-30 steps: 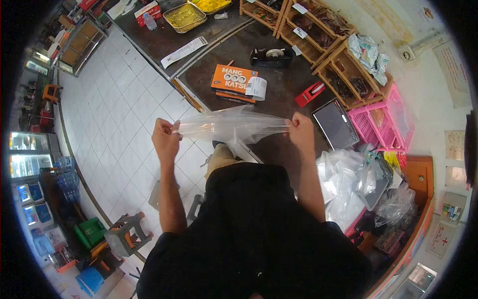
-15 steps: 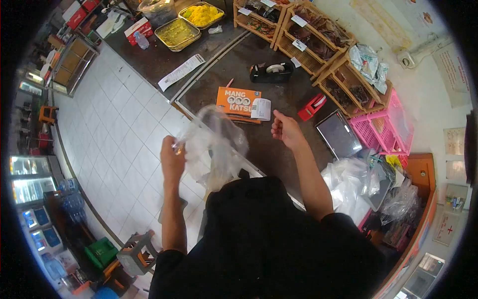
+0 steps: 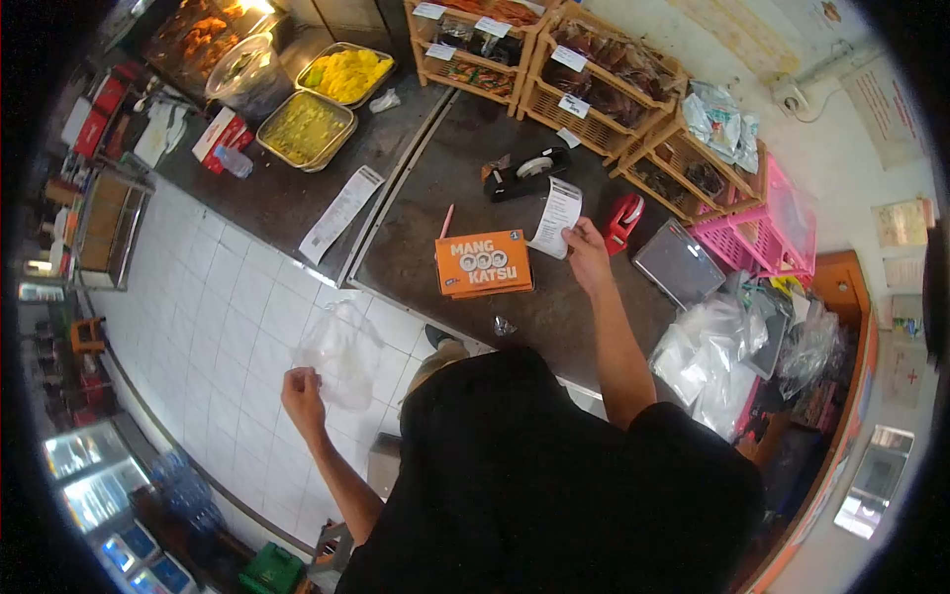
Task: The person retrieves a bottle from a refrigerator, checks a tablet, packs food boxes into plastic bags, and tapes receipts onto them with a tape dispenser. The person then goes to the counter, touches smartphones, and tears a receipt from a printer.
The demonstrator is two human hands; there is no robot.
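The left hand is pinching a plastic bag off the near edge of the bench; the right hand is pinching a receipt beside the orange box. A weak left grip could be dropping the bag.

From my remote seat I saw white floor tiles left of a dark-topped bench, glass-fronted cabinets at lower left, a pale wall with papers on the right, and a bright light up top.
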